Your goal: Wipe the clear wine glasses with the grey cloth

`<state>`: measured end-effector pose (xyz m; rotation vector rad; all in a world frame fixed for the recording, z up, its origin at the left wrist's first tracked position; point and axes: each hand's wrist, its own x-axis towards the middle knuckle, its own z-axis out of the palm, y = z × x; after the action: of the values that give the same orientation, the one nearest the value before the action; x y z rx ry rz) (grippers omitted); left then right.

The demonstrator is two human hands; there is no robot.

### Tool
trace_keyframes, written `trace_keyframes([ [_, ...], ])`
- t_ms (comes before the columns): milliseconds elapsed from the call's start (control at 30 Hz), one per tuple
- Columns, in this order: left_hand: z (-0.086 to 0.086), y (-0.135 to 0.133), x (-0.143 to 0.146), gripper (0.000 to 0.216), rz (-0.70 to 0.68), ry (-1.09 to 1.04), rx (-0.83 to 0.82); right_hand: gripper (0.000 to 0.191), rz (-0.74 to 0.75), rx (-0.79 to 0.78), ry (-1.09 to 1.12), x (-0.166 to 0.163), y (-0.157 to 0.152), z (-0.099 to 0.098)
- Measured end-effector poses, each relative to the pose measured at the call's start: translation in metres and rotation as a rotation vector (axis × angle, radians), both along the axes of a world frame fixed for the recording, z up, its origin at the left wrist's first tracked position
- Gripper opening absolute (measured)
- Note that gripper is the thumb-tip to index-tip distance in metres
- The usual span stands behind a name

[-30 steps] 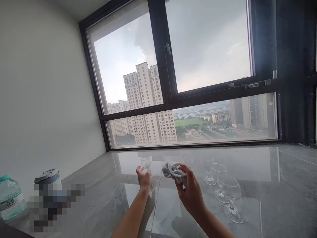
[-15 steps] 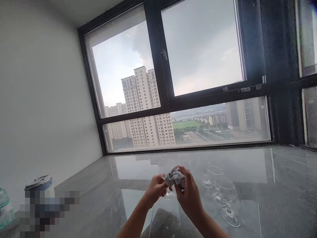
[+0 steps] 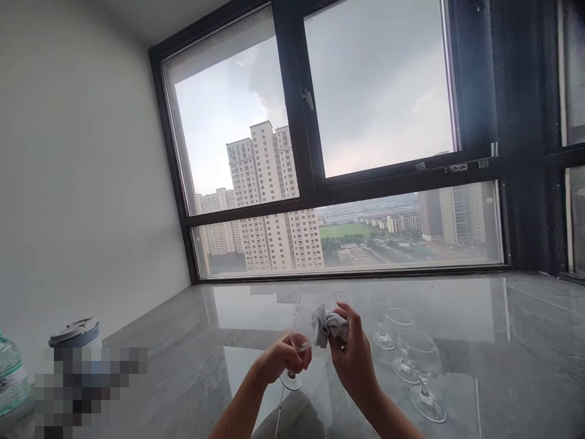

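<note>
Glass in the left hand, bunched cloth in the right

The left hand (image 3: pixel 284 356) is wrapped around a stemmed glass (image 3: pixel 301 320), its fingers curled in at the lower bowl and stem. The bowl rises above the hand and the foot shows below it, toward the middle of the grey tiled ledge (image 3: pixel 183 372); whether that foot rests on the tile or hangs just over it, I cannot tell. The right hand (image 3: pixel 354 350) pinches a crumpled grey cloth (image 3: pixel 328 326) between thumb and fingers. The cloth is just beside the bowl — whether the two touch is unclear.

To the right of the right hand, three more stemmed glasses (image 3: pixel 424 360) stand upright on the ledge, in a slanting line running from the far edge side toward the near right. Their bowls overlap in this view.

Near the ledge's left edge, by the pale wall (image 3: pixel 91 201), are a lidded cup (image 3: pixel 75 334) and a clear greenish bottle (image 3: pixel 11 378); a pixelated patch covers the lower part of the cup. A dark window frame (image 3: pixel 299 131) lines the far edge — tall buildings (image 3: pixel 269 183) show through its panes.
</note>
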<state>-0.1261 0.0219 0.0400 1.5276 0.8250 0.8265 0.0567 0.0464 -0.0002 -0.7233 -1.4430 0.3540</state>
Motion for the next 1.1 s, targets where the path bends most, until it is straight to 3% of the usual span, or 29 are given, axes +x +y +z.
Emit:
trace_keyframes([
  [233,-0.005,-0.002,-0.01,0.024,-0.326,0.14,-0.211,0.052,0.303,-0.166,0.086,-0.005,-0.005,0.011],
  [433,-0.011,0.007,-0.016,0.024,-0.426,0.219,-0.203,0.042,0.574,-0.351,0.198,-0.004,-0.015,0.027],
  [700,-0.01,0.01,-0.012,0.02,-0.445,0.344,-0.169,0.044,0.514,-0.31,0.237,0.003,-0.009,0.029],
  [933,-0.001,0.004,-0.01,0.018,-0.382,0.381,-0.224,0.045,0.432,-0.192,0.127,0.003,-0.01,0.027],
  [1100,-0.007,0.008,-0.014,0.019,-0.341,0.39,-0.247,0.044,0.385,-0.14,0.08,0.003,-0.01,0.025],
])
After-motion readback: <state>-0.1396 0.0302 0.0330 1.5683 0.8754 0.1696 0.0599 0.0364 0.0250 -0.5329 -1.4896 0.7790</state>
